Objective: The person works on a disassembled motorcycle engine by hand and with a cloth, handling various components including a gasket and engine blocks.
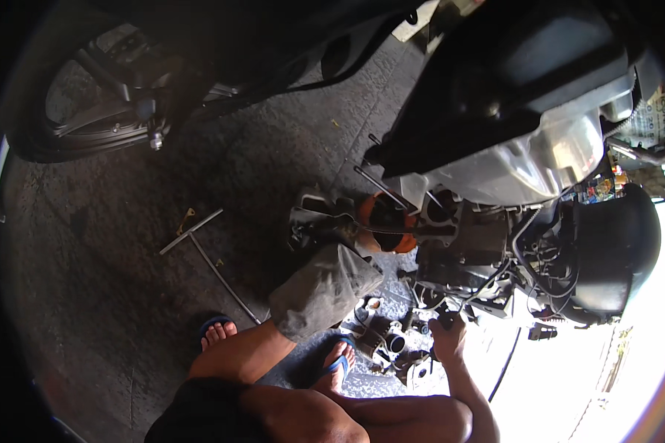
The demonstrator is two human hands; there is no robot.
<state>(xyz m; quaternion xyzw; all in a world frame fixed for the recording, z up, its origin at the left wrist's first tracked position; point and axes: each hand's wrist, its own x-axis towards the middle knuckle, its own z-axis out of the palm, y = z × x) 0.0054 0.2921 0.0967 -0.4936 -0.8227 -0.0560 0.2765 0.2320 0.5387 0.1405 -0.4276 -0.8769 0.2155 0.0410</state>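
Observation:
At the lower edge of the partly stripped engine (465, 247), my right hand (448, 338) is closed, its fingers curled in shadow. A small dark piece seems to lie in them, but its kind cannot be made out. Just left of this hand, several loose metal engine parts (384, 343) rest on the floor. To their left, a stained grey cloth (325, 292) covers the end of a bare limb. The fingers of my left hand do not show. Beyond the cloth stands an orange round thing (400, 242) with a dark middle, touching or close to the engine.
A T-handle wrench (222, 277) lies on the dark floor at left, beside a small yellowish bracket (188, 220). Another motorbike's wheel (74, 140) stands far left. A large black body part (524, 66) overhangs the engine; a black rounded cover (617, 251) is at right.

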